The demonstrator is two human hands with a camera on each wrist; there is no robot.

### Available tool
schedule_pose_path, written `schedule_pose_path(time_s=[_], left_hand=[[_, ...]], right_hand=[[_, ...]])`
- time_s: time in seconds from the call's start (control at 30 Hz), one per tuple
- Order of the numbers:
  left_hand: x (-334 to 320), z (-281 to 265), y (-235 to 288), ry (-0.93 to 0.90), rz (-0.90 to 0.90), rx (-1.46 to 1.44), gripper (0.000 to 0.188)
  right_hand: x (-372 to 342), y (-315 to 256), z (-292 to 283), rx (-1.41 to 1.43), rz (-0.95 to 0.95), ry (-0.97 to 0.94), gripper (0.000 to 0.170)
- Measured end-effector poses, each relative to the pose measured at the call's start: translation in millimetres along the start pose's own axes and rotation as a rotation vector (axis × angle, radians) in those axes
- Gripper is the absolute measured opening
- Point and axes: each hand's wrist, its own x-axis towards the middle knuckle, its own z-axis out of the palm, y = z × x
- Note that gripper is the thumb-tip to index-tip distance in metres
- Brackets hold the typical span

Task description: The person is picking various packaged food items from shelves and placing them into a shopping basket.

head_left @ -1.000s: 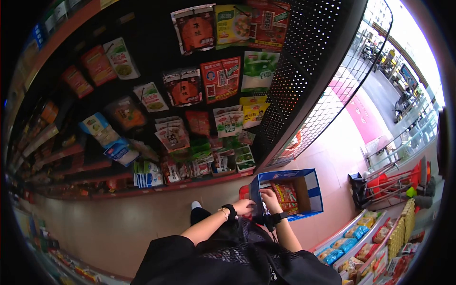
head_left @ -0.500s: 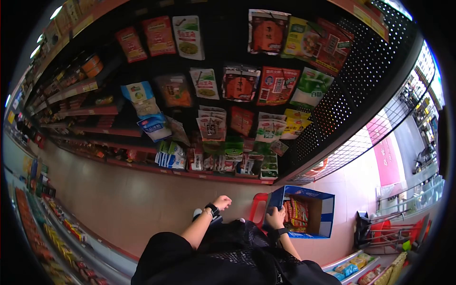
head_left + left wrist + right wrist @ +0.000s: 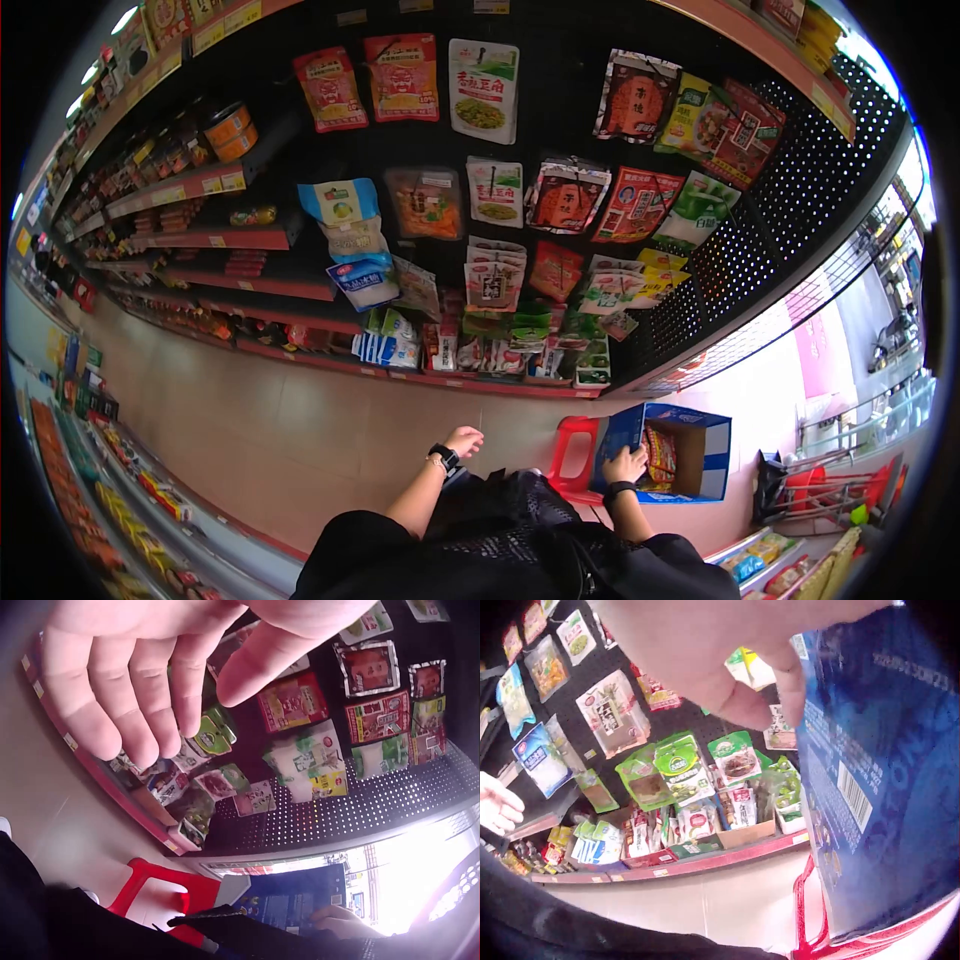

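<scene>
My right hand (image 3: 626,466) grips the left wall of a blue cardboard box (image 3: 716,463). In the right wrist view the thumb of that hand (image 3: 705,652) lies against the wall's edge, beside a printed barcode (image 3: 855,796). Red and yellow packets (image 3: 660,455) lie inside the box, which rests on a red plastic stool (image 3: 572,450). My left hand (image 3: 464,441) hovers over the floor, left of the stool. Its fingers (image 3: 109,697) hang relaxed and slightly bent in the left wrist view, with nothing held.
A black pegboard shelf of hanging food pouches (image 3: 495,290) stands in front, its red lower ledge (image 3: 470,383) near the floor. Stocked shelves (image 3: 190,545) line the left rear. Folded red and metal gear (image 3: 825,490) stands on the right, by a bright doorway.
The left hand has left the box wall and moved left. The right hand has gone from the box's inside to its left wall. The head view has swung left.
</scene>
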Motion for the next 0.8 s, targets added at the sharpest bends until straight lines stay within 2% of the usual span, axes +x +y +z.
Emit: schedule_pose_path(time_s=[0.2,0.33,0.43,0.47,0.6,0.67,0.73,0.8], left_hand=[[-13.5,-57.8,-14.7,0.090,-0.019,-0.160,0.017],[-20.2,-92.9,-28.9,0.097,-0.031,-0.223,0.017],[-25.7,-114.5,-36.4,0.098,-0.043,-0.246,0.015],[-26.8,-121.0,-37.4,0.086,-0.047,-0.230,0.015],[-27.4,-141.9,-45.6,0.106,-0.037,-0.284,0.015],[-26.5,-150.2,-45.1,0.134,-0.038,-0.324,0.015],[-23.8,-157.6,-42.1,0.144,-0.038,-0.330,0.016],[-20.6,-161.4,-37.0,0.179,-0.039,-0.339,0.016]], right_hand=[[1.0,-12.9,-2.5,0.020,0.219,-0.104,0.041],[-15.1,-42.6,-4.9,0.051,0.336,0.053,0.042],[-24.6,-53.6,1.3,0.022,0.364,-0.041,0.042],[-27.3,-54.1,3.2,0.142,0.347,-0.095,0.042],[-33.4,-63.8,27.0,0.300,0.484,-0.418,0.027],[-29.7,-31.1,84.8,0.525,0.205,-0.685,0.027],[-47.9,-43.3,68.3,0.913,0.350,-0.942,0.022],[-55.0,-47.3,67.8,0.837,0.168,-1.118,0.019]])
